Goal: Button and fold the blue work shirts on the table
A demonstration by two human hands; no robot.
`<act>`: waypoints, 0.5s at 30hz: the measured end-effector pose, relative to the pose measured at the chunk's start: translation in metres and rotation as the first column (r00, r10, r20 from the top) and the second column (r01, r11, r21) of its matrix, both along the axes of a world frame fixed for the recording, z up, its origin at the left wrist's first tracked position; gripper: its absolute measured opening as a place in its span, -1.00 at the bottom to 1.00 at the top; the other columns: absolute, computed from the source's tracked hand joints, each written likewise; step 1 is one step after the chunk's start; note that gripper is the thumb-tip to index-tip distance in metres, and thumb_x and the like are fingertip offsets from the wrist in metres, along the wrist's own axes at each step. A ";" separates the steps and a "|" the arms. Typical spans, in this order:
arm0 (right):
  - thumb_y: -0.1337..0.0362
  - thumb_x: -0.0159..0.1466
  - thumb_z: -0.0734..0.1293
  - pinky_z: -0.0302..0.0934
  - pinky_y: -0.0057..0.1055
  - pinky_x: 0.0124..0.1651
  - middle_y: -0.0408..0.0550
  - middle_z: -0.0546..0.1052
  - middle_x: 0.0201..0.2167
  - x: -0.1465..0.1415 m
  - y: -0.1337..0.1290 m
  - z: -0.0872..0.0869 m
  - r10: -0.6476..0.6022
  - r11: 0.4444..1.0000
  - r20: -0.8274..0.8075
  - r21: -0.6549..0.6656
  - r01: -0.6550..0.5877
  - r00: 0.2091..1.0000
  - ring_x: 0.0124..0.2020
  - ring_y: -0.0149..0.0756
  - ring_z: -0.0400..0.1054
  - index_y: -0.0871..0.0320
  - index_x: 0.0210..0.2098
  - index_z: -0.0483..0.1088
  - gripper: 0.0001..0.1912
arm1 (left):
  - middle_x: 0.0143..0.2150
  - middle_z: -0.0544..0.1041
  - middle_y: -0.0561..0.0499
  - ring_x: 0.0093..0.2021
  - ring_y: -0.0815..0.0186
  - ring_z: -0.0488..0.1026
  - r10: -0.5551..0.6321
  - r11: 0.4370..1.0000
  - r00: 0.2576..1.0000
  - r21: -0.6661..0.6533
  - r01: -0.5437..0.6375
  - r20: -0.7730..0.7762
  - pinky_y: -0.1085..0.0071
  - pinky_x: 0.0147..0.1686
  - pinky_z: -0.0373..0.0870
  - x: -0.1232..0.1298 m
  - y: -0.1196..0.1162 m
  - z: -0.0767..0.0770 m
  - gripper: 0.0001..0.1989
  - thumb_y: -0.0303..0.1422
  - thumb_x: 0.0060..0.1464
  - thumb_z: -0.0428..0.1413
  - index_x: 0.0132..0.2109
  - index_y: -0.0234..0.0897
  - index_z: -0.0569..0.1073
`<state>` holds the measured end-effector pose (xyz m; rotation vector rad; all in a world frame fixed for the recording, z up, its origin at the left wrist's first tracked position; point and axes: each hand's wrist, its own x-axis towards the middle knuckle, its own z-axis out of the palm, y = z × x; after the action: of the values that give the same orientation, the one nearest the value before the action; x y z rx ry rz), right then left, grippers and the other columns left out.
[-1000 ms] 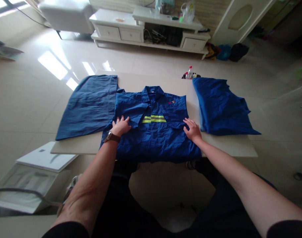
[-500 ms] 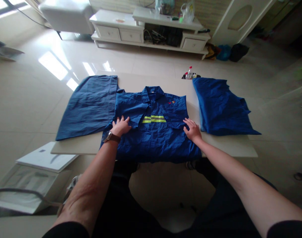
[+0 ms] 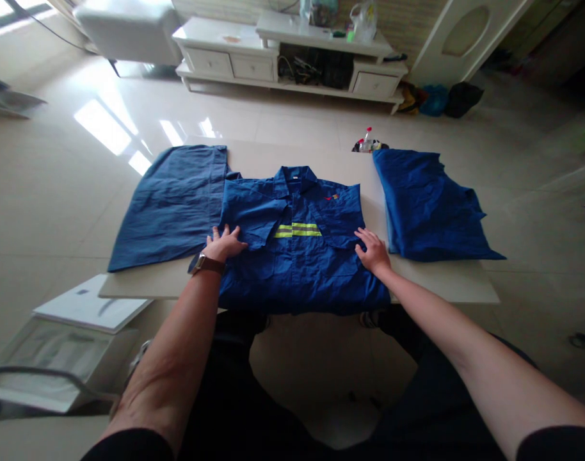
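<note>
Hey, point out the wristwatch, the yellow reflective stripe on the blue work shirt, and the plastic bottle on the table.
Wristwatch (image 3: 210, 265): head view, on the brown strap.
Yellow reflective stripe (image 3: 297, 230): head view, on the middle of the stripe.
Plastic bottle (image 3: 367, 145): head view, on the clear lower body.

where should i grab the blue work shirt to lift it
Best grip is probably the hem of the blue work shirt, from the near side: it overhangs the near table edge, so fingers get under it easily, while the collar lies flat.
</note>
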<state>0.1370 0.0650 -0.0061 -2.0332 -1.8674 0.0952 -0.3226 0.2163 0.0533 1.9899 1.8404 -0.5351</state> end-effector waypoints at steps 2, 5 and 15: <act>0.20 0.35 0.24 0.22 0.12 0.35 -0.01 0.43 0.36 0.000 0.000 0.000 -0.001 1.000 -0.004 0.007 0.001 1.000 0.40 0.01 0.26 0.04 0.25 0.45 -0.50 | 0.61 -0.05 -0.18 0.58 -0.26 -0.16 -0.014 1.000 1.000 -0.015 0.014 0.001 -0.21 0.43 0.08 -0.004 0.003 0.001 -0.24 -0.05 0.33 -0.04 0.58 -0.07 0.02; 0.21 0.35 0.24 0.22 0.13 0.34 -0.01 0.44 0.36 0.000 0.000 0.000 -0.003 1.000 -0.005 0.009 0.003 1.000 0.40 0.02 0.26 0.03 0.25 0.45 -0.50 | 0.62 -0.08 -0.13 0.59 -0.23 -0.20 -0.002 0.999 1.000 -0.041 0.002 -0.003 -0.17 0.45 0.06 -0.006 0.005 0.003 -0.25 -0.09 0.33 -0.03 0.58 -0.05 0.01; 0.20 0.35 0.24 0.22 0.14 0.34 -0.01 0.44 0.36 0.000 0.000 -0.001 -0.005 1.000 -0.008 0.008 0.005 1.000 0.40 0.02 0.26 0.04 0.25 0.45 -0.51 | 0.62 -0.06 -0.13 0.58 -0.26 -0.22 0.013 1.000 1.000 -0.015 -0.013 0.014 -0.21 0.46 0.03 -0.004 0.004 -0.002 -0.26 -0.07 0.33 -0.07 0.57 -0.08 0.03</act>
<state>0.1372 0.0645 -0.0073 -2.0289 -1.8552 0.0939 -0.3266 0.2207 0.0517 1.9653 1.8348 -0.5286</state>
